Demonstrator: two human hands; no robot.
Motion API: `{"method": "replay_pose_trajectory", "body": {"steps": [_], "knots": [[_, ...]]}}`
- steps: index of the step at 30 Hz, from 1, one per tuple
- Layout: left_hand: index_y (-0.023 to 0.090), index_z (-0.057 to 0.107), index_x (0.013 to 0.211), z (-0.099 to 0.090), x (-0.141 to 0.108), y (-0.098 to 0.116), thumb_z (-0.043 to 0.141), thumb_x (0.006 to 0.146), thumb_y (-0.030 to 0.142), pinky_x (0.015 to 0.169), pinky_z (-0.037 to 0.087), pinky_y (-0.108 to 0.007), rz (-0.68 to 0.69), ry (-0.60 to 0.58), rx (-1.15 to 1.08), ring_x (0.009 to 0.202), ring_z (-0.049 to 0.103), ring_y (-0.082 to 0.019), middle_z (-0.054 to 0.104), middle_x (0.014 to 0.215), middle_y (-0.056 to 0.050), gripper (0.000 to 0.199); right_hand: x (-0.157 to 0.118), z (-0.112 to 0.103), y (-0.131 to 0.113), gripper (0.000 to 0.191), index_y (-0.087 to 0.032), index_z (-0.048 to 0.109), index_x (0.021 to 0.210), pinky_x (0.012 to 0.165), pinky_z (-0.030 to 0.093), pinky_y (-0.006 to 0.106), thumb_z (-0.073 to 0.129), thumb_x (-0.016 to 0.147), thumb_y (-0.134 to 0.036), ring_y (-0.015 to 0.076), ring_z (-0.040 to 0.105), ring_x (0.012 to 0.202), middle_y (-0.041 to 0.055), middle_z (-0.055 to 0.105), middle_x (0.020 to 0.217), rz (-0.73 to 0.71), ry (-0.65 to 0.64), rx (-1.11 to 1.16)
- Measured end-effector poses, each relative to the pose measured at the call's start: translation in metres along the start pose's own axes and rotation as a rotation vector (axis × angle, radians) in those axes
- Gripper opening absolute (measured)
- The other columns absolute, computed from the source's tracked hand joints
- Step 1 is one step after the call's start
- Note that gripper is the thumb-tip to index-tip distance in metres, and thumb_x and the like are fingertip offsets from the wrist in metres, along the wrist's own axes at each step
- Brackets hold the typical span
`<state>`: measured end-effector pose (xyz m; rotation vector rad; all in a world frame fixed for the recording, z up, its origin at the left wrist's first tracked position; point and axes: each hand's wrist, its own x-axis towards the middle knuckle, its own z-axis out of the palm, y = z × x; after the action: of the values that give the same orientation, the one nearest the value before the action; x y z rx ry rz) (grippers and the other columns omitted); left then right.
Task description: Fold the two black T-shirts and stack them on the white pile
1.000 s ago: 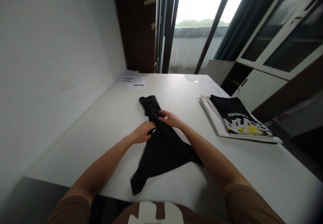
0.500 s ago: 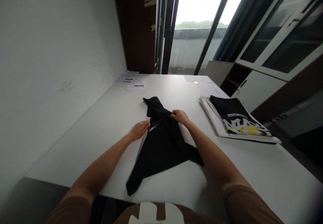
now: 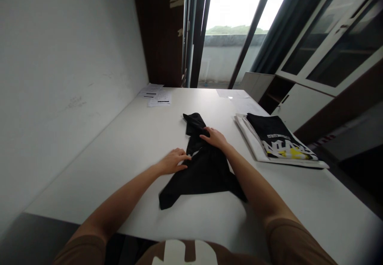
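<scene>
A crumpled black garment [image 3: 206,173] lies on the white table [image 3: 119,145], its narrow bunched end pointing away and its wider part spread toward me. At its left edge is my left hand [image 3: 174,161], thumb and fingers apart, the fingertips touching the cloth beside a small light patch. My right hand [image 3: 215,138] rests on the upper part of the cloth with its fingers spread, thumb apart from them. Neither hand is closed round the fabric. The forearm on the right covers part of the garment's right corner.
Folded clothes [image 3: 278,139], black over white with a yellow and white print, lie on the right of the table. Papers [image 3: 160,97] are at the far left, more sheets [image 3: 233,93] at the far right. A wall [image 3: 74,77] borders the left side.
Both hands have loosened their pinch on the cloth and opened. My left hand has moved right and slightly nearer. The garment has shifted right, with its near left corner drawn farther from me.
</scene>
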<state>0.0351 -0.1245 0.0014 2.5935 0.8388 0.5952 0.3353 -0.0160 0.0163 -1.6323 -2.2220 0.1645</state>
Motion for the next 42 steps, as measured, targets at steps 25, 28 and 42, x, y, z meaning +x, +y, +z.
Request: {"method": "replay_pose_trajectory", "body": {"steps": [25, 28, 42], "knots": [[0.025, 0.063, 0.102, -0.017, -0.018, -0.073, 0.062, 0.095, 0.028, 0.095, 0.041, -0.035, -0.781, 0.361, 0.362, 0.108, 0.057, -0.025, 0.065, 0.108, -0.006, 0.007, -0.016, 0.02, -0.059, 0.038, -0.019, 0.059, 0.07, 0.053, 0.037, 0.024, 0.07, 0.079, -0.054, 0.0113, 0.047, 0.058, -0.0033, 0.056, 0.063, 0.038, -0.595, 1.028], [0.024, 0.059, 0.103, -0.029, -0.027, -0.09, 0.054, 0.097, 0.018, 0.086, 0.042, -0.033, -0.902, 0.46, 0.366, 0.098, 0.059, -0.023, 0.065, 0.102, -0.005, 0.01, -0.003, 0.014, -0.031, 0.031, -0.019, 0.056, 0.066, 0.05, 0.03, 0.024, 0.062, 0.081, -0.046, 0.0102, 0.04, 0.052, -0.0044, 0.05, 0.056, 0.143, -0.46, 0.895], [0.02, 0.069, 0.092, -0.06, -0.063, -0.128, 0.048, 0.087, 0.003, 0.096, 0.044, -0.04, -1.091, 0.709, 0.444, 0.105, 0.057, -0.028, 0.054, 0.103, -0.011, 0.027, -0.001, -0.004, 0.048, 0.037, -0.017, 0.076, 0.108, 0.081, 0.05, 0.039, 0.053, 0.094, -0.041, 0.033, 0.068, 0.103, 0.0215, 0.07, 0.113, 0.489, -0.11, -0.263]]}}
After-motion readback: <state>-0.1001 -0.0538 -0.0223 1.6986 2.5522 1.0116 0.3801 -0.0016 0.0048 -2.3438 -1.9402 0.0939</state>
